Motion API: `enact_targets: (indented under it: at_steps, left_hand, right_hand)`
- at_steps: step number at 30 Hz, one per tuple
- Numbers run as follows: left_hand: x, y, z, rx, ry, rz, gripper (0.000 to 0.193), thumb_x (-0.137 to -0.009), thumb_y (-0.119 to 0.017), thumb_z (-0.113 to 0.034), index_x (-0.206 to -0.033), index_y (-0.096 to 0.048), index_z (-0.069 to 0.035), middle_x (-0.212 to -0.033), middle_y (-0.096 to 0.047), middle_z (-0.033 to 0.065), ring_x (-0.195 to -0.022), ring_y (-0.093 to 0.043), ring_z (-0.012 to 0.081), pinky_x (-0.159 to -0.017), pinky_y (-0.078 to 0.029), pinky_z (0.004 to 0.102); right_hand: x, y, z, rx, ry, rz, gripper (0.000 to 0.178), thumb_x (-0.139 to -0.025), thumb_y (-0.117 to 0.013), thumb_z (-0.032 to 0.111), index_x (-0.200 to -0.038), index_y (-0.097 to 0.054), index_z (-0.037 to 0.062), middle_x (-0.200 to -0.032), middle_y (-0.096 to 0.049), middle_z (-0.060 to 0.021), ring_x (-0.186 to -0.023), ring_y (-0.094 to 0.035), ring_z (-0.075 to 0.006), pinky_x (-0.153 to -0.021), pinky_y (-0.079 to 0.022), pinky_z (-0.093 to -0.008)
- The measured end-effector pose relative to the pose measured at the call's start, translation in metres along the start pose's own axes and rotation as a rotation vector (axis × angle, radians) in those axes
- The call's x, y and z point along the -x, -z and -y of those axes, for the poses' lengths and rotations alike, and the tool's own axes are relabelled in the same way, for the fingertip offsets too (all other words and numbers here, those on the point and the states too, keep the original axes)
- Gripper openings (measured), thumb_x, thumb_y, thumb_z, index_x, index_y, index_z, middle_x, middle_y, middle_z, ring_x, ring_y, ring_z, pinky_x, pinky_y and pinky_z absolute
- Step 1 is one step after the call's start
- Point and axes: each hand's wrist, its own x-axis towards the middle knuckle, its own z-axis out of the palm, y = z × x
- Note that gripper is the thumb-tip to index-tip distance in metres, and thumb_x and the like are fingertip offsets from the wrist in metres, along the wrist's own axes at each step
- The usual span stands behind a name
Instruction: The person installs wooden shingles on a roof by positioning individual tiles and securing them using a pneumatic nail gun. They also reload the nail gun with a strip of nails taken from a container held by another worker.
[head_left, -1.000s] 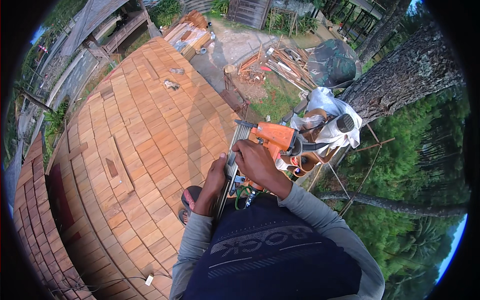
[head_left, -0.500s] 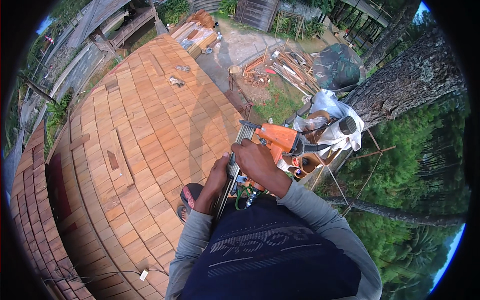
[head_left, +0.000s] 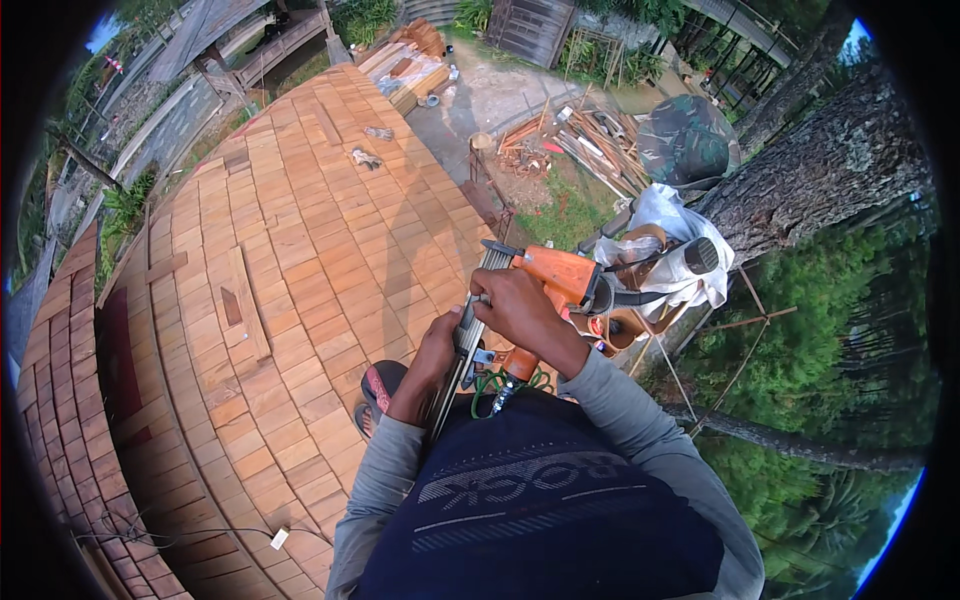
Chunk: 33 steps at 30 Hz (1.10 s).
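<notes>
An orange pneumatic nail gun [head_left: 556, 272] is held close in front of my torso, its long metal magazine [head_left: 468, 335] running down toward my waist. My left hand [head_left: 430, 362] is wrapped round the left side of the magazine. The fingers of my right hand [head_left: 528, 312] are bent onto the magazine's upper part, beside the orange body; the palm side is hidden. A metal air fitting [head_left: 503, 396] and green coiled hose [head_left: 540, 379] show below the right wrist. Whether any nails lie under the fingers cannot be seen.
Wooden shingles [head_left: 300, 250] cover the curved roof under my sandalled foot [head_left: 380, 385]. Loose battens [head_left: 250, 300], gloves [head_left: 365, 158] and a cable with a white connector [head_left: 280, 538] lie on it. Right: white bag [head_left: 690, 250], tree trunk [head_left: 830, 170], camouflage hat [head_left: 690, 140] and poles.
The fingers of my right hand have shifted slightly on the upper magazine. My left hand keeps its hold, and the view has tilted a little.
</notes>
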Motion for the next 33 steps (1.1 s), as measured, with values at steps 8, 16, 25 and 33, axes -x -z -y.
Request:
enact_targets:
  at_steps: [8, 16, 25, 33]
  left_hand:
    - [-0.001, -0.001, 0.005, -0.082, -0.142, 0.070, 0.032, -0.106, -0.047, -0.029, -0.106, -0.062, -0.002, -0.082, -0.059, 0.0005, -0.068, -0.058, 0.0110, -0.059, -0.051, 0.0265]
    - [0.003, -0.008, 0.005, -0.095, -0.139, 0.018, 0.031, -0.106, -0.046, -0.028, -0.104, -0.061, -0.001, -0.079, -0.060, 0.0028, -0.064, -0.057, 0.0114, -0.054, -0.052, 0.0288]
    - [-0.004, 0.009, 0.022, -0.075, -0.165, 0.011, 0.033, -0.107, -0.047, -0.029, -0.108, -0.060, 0.001, -0.077, -0.060, 0.0035, -0.059, -0.063, 0.0152, -0.049, -0.054, 0.0295]
    - [-0.001, 0.002, 0.013, -0.039, -0.090, 0.020, 0.030, -0.108, -0.050, -0.031, -0.111, -0.058, -0.002, -0.075, -0.058, 0.0020, -0.058, -0.064, 0.0140, -0.047, -0.053, 0.0284]
  right_hand:
    - [0.007, -0.007, -0.013, -0.056, -0.007, -0.084, 0.025, -0.078, -0.074, 0.007, -0.094, -0.057, -0.0006, -0.080, -0.069, -0.0221, -0.079, -0.070, -0.0424, -0.067, -0.053, -0.0517]
    - [0.020, -0.011, -0.005, -0.025, -0.082, -0.121, 0.028, -0.081, -0.072, 0.007, -0.101, -0.054, 0.0001, -0.084, -0.069, -0.0215, -0.083, -0.070, -0.0419, -0.069, -0.054, -0.0516]
    - [0.020, -0.004, -0.002, -0.354, -0.147, -0.159, 0.018, -0.093, -0.069, 0.005, -0.106, -0.060, -0.0031, -0.098, -0.071, -0.0183, -0.085, -0.075, -0.0279, -0.069, -0.060, -0.0368]
    - [0.020, -0.002, -0.024, -0.859, -0.236, -0.125, 0.022, -0.101, -0.056, -0.003, -0.123, -0.058, -0.0050, -0.110, -0.070, -0.0130, -0.094, -0.073, -0.0169, -0.080, -0.062, -0.0271]
